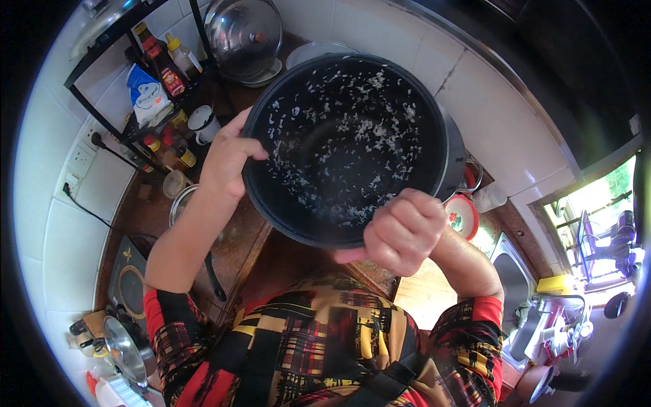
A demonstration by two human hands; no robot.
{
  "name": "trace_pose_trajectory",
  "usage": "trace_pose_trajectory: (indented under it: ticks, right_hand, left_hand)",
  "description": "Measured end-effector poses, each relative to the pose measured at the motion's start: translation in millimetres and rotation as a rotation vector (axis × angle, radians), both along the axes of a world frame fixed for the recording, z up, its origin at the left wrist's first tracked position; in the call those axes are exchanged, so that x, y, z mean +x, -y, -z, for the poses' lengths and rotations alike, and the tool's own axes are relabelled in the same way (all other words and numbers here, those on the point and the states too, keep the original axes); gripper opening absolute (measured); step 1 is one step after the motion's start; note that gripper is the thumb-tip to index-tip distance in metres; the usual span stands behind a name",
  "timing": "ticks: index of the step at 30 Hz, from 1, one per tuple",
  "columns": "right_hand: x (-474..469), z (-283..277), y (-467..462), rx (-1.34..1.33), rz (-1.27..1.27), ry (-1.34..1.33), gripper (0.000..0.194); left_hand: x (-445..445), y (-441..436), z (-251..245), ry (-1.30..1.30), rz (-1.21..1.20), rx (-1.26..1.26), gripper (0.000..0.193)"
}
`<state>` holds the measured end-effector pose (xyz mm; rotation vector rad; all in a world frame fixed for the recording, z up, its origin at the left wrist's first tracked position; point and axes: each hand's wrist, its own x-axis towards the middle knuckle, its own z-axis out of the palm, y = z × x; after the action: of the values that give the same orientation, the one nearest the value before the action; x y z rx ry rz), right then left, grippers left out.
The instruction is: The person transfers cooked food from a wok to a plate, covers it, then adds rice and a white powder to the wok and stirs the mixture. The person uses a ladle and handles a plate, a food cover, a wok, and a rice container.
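Both my hands hold a round, deep black-coated pot (330,152) up in front of me, its mouth tilted towards my face. White grains that look like cooked rice (366,129) cling in scattered bits to its inner wall and floor. My left hand (229,152) grips the left rim, thumb over the edge on the inside and fingers hidden behind. On the lower right rim, my right hand (404,231) is closed, knuckles towards me. A dark surface with small markings (454,157) shows behind the pot's right edge.
A black rack (101,117) at left carries sauce bottles (161,61) and a white mug (204,124). Beside it leans a steel lid (244,35). A red-rimmed bowl (462,216) and sink (511,274) lie right. A pan handle (214,277) crosses the counter; a cable (89,208) hangs left.
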<state>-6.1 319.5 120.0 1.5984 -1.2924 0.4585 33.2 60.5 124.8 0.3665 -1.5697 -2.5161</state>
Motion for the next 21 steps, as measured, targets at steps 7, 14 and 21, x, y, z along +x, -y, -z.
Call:
trace_pose_trajectory:
  ticks: [7,14,21]
  right_hand:
    - [-5.3,-26.2,-40.9,-0.061,0.217,0.421,0.059]
    - [-37.5,-22.6,-14.8,0.172,0.757,0.452,0.088]
    - [-14.7,-32.4,-15.7,0.323,0.418,0.320,0.084]
  left_hand:
    - [33.1,-25.4,-9.7,-0.175,-0.152,-0.185,0.080]
    - [46.1,-47.2,-22.4,-0.252,-0.125,-0.198,0.078]
    - [66.2,-53.8,-24.8,-0.228,-0.171,-0.226,0.078]
